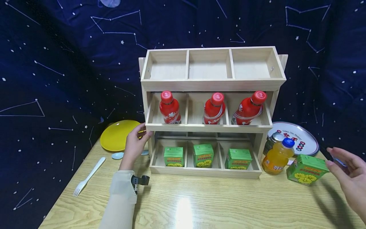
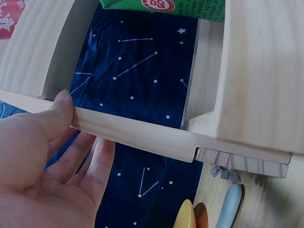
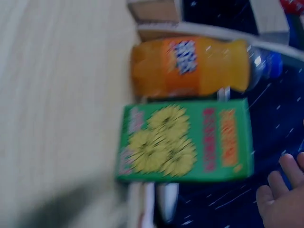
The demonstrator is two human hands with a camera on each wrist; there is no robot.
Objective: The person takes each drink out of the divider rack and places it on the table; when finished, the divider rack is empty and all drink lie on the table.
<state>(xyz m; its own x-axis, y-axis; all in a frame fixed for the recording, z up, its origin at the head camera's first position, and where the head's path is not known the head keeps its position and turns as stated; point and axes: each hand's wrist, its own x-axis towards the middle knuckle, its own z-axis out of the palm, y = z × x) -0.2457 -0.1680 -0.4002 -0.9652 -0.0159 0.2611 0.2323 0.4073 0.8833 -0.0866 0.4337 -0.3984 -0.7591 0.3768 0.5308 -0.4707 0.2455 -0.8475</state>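
Observation:
A three-tier wooden rack [image 1: 211, 84] stands on the table. Its middle tier holds three red bottles [image 1: 214, 108]; its bottom tier holds three green cartons [image 1: 203, 155]. My left hand [image 1: 138, 137] touches the rack's left front corner. In the left wrist view the thumb [image 2: 64, 102] lies against the wooden rail [image 2: 137, 135] and the straight fingers [image 2: 95, 164] pass under it. My right hand [image 1: 340, 160] hovers with spread fingers just right of a loose green carton [image 1: 307, 169], apart from it. The right wrist view shows that carton [image 3: 185, 140] beside an orange juice bottle [image 3: 190, 66].
The orange juice bottle [image 1: 277, 156] stands between rack and loose carton, a jar [image 1: 274, 139] and a white plate [image 1: 301, 137] behind it. Left of the rack lie a yellow plate [image 1: 118, 135], a pale spoon [image 1: 118, 155] and a white fork [image 1: 88, 176]. A starry blue cloth hangs behind.

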